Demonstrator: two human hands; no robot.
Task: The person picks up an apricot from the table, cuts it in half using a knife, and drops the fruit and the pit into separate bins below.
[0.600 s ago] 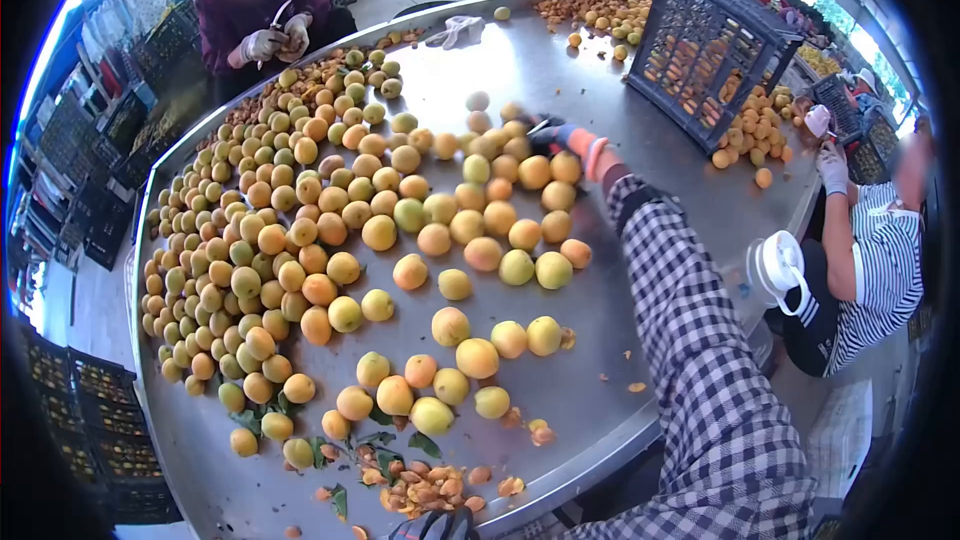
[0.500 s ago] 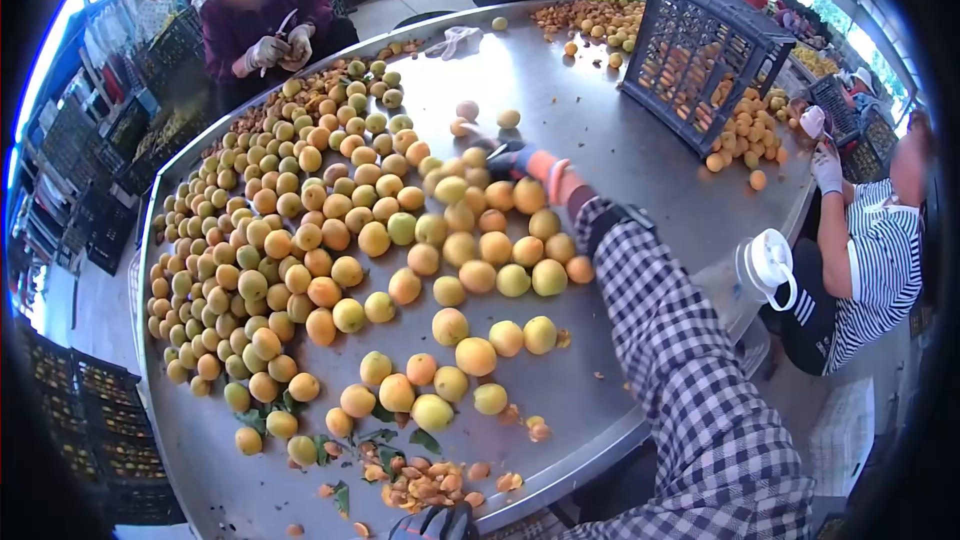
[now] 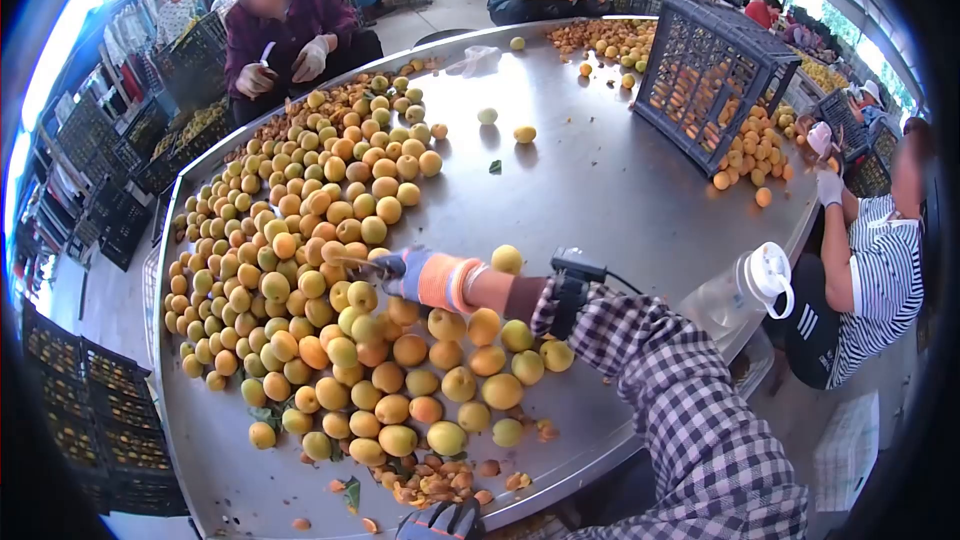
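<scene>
My right hand [image 3: 418,278], in a blue and orange glove, reaches into the apricots [image 3: 285,290] and closes on a thin, knife-like tool [image 3: 362,263] whose tip points left over the fruit. The apricots under and beside it, yellow, orange and greenish, lie packed across the left and middle of the metal table [image 3: 570,200]. At the near table edge my left hand [image 3: 440,520], gloved in dark grey, shows only in part, fingers curled together; what is inside them is hidden. Just beyond it sits a small heap of split apricot pieces and stones [image 3: 430,480].
A tipped dark plastic crate [image 3: 700,80] stands at the far right with apricots spilling out. A clear jug with a white lid [image 3: 768,270] is by the right rim. Co-workers sit around the table, one in a purple shirt [image 3: 310,15], another in stripes [image 3: 880,280].
My right hand has swept left and nearer across the table. Apricots in the middle have shifted towards me into a denser pile, baring metal behind them. The co-worker at far left has parted their hands.
</scene>
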